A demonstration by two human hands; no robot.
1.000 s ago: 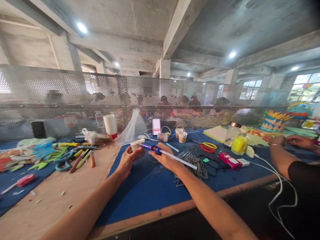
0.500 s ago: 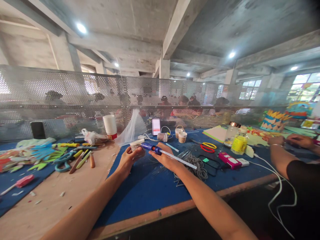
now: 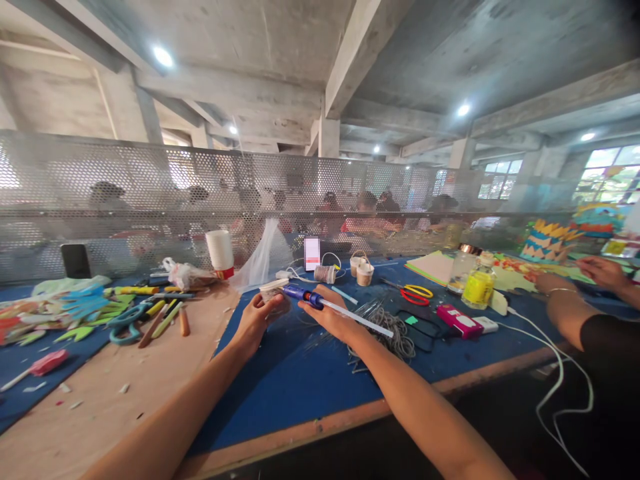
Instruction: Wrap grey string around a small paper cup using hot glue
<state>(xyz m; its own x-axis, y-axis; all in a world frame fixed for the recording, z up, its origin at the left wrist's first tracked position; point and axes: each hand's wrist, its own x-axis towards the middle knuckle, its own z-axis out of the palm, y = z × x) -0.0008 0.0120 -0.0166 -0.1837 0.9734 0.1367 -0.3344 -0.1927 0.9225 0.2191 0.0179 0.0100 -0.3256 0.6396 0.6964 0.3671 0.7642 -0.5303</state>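
Observation:
My left hand (image 3: 259, 321) is closed round a small whitish cup (image 3: 273, 287) above the blue mat (image 3: 260, 400). My right hand (image 3: 327, 312) grips a blue glue gun (image 3: 304, 295), with a long white glue stick (image 3: 357, 317) jutting from its back end toward the lower right. The gun's front end is at the cup's right side; whether it touches cannot be told. Just right of my right hand lies a tangle of grey cord (image 3: 395, 337). Two small cups with handles (image 3: 365, 273) stand farther back.
Blue-handled scissors (image 3: 127, 323) and tools lie left on brown board (image 3: 115, 413). Stacked paper cups (image 3: 220, 250) and a phone (image 3: 312, 254) stand behind. Rightward are red-and-yellow scissors (image 3: 417, 294), a yellow bottle (image 3: 479, 287), white cables (image 3: 555, 373) and another person's arm (image 3: 570, 310).
The other person's hands at the right have shifted, one moving back and apart from the other. My hands, the cup and the glue gun are nearly unmoved.

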